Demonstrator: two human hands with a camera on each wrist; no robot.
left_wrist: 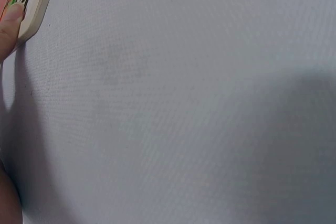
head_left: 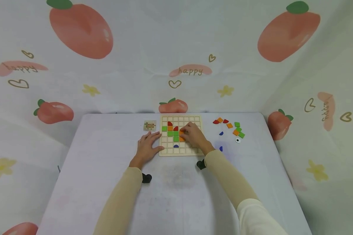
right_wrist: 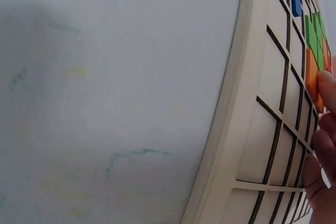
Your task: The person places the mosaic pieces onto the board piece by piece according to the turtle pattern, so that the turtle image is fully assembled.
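Note:
A square wooden grid board (head_left: 188, 151) lies at the back middle of the table with green, red, orange and blue pieces in its cells. My left hand (head_left: 147, 147) rests at its left edge, fingers spread, the thumb on the rim. In the left wrist view only that thumb (left_wrist: 9, 27) shows at the board's corner. Over the board's middle, my right hand (head_left: 194, 135) bends its thumb and index finger around an orange square tile (head_left: 181, 133). Another orange tile (head_left: 181, 139) lies just below it. A blue half-circle (head_left: 176, 146) sits lower on the board.
Left of the board lies a small picture card (head_left: 150, 125). To the right are loose pieces: red quarter-circles (head_left: 216, 122), orange squares (head_left: 229, 125), green squares (head_left: 242, 135), blue half-circles (head_left: 221, 133) and a white eye disc (head_left: 238, 140). A patterned cloth wall (head_left: 135, 88) stands behind.

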